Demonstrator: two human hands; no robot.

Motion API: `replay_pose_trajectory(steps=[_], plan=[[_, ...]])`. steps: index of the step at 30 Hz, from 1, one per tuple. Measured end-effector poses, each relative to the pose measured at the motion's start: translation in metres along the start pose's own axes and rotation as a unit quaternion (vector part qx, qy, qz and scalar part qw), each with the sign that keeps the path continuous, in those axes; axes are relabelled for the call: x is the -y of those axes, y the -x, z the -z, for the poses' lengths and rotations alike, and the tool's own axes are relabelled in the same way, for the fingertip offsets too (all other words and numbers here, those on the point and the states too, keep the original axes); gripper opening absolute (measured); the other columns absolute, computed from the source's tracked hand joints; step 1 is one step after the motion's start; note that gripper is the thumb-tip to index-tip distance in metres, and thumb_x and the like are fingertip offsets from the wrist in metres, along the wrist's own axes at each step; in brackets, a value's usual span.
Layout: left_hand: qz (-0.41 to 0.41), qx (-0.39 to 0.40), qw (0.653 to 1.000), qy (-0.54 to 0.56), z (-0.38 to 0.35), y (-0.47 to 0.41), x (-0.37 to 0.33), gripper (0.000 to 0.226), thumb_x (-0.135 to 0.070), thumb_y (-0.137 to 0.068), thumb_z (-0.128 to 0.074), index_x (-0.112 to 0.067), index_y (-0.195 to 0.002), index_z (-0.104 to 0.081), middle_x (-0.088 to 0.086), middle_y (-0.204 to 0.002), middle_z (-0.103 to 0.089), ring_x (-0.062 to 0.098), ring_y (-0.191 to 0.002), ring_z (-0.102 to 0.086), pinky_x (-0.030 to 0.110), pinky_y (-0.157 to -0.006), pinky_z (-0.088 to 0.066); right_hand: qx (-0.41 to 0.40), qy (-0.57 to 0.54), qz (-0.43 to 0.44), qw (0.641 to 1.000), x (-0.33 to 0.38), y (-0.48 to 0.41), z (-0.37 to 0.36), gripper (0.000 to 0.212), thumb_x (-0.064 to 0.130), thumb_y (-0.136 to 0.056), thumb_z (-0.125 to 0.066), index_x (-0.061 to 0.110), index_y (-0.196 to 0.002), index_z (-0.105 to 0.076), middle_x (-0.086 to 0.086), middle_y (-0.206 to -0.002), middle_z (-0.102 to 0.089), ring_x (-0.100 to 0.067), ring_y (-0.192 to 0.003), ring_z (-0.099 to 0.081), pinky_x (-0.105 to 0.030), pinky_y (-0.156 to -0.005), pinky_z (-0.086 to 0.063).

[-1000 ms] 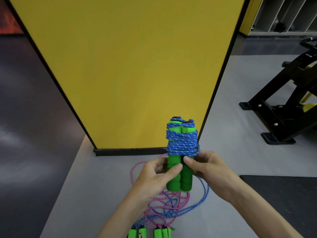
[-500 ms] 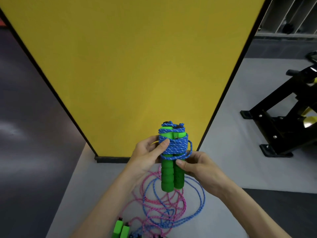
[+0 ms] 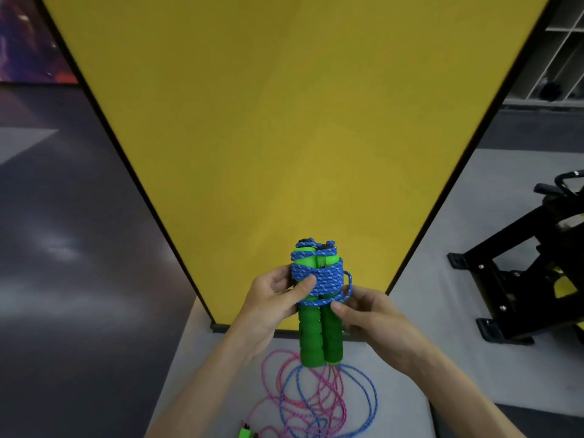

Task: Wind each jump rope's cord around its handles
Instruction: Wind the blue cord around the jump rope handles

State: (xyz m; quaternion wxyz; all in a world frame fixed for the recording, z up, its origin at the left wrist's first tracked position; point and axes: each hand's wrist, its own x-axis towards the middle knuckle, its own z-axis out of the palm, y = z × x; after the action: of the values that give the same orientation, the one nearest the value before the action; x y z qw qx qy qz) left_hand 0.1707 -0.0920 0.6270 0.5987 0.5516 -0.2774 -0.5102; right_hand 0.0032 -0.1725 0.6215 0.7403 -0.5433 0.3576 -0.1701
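Two green foam handles [image 3: 319, 335] stand upright side by side, held in front of me. A blue cord [image 3: 319, 279] is wound in several turns around their upper halves. My left hand [image 3: 271, 298] grips the wound part, thumb pressed on the coils. My right hand [image 3: 368, 314] pinches the lowest turn of the blue cord against the right handle, with a small loop sticking out by its fingers. Below, a loose pink cord [image 3: 303, 396] and a loose blue cord [image 3: 363, 403] lie tangled on the grey floor. Another green handle [image 3: 244, 433] shows at the bottom edge.
A tall yellow panel [image 3: 284, 137] with a black frame stands right behind the handles. Black exercise equipment [image 3: 518, 273] sits on the floor at the right. A dark mat edge [image 3: 543, 415] lies at the lower right. Dark flooring spreads to the left.
My left hand slid up from the bare handles onto the wound coils. The bundle rose in view and the tangled cords on the floor came into sight. My right hand stays at the lowest turn.
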Motion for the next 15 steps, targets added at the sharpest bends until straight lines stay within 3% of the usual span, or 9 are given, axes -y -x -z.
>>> replay_pose_trajectory(steps=[4,9,12,15], plan=[[-0.023,0.013,0.996,-0.082,0.002,0.01,-0.039,0.068,-0.023,-0.059,-0.088,-0.018,-0.122,-0.061,-0.001,-0.121,-0.068,0.018,-0.114,-0.063,0.037,-0.096,-0.05,0.008,-0.001,-0.006,1.0,0.043,0.008,-0.015,0.045,0.036,-0.072,-0.077,0.012,-0.109,-0.068,-0.029,-0.105,-0.056,-0.031,-0.09,-0.051,-0.054,-0.089,-0.047],[-0.034,0.009,0.997,-0.064,-0.003,0.022,-0.097,0.047,-0.006,-0.081,-0.073,-0.019,-0.124,-0.059,-0.006,-0.126,-0.064,0.018,-0.105,-0.068,0.03,-0.08,-0.056,0.028,0.003,0.002,1.0,0.102,0.017,-0.026,0.04,0.028,-0.077,-0.076,0.007,-0.11,-0.068,-0.032,-0.117,-0.058,-0.033,-0.101,-0.061,-0.053,-0.101,-0.042],[-0.031,0.011,0.998,-0.046,-0.005,0.025,-0.132,0.045,-0.006,-0.086,-0.067,-0.019,-0.128,-0.057,-0.008,-0.129,-0.063,0.021,-0.105,-0.068,0.039,-0.085,-0.057,0.033,-0.011,0.001,0.999,0.14,0.02,-0.035,0.037,0.023,-0.078,-0.069,0.005,-0.111,-0.067,-0.021,-0.113,-0.067,-0.027,-0.101,-0.064,-0.044,-0.098,-0.046],[-0.03,0.008,0.998,-0.052,-0.006,0.026,-0.164,0.041,-0.004,-0.09,-0.063,-0.019,-0.128,-0.057,-0.006,-0.128,-0.064,0.02,-0.106,-0.068,0.044,-0.089,-0.055,0.015,-0.024,-0.007,1.0,0.172,0.018,-0.045,0.05,0.03,-0.074,-0.073,0.006,-0.117,-0.063,-0.016,-0.106,-0.07,-0.029,-0.104,-0.065,-0.048,-0.101,-0.046]])
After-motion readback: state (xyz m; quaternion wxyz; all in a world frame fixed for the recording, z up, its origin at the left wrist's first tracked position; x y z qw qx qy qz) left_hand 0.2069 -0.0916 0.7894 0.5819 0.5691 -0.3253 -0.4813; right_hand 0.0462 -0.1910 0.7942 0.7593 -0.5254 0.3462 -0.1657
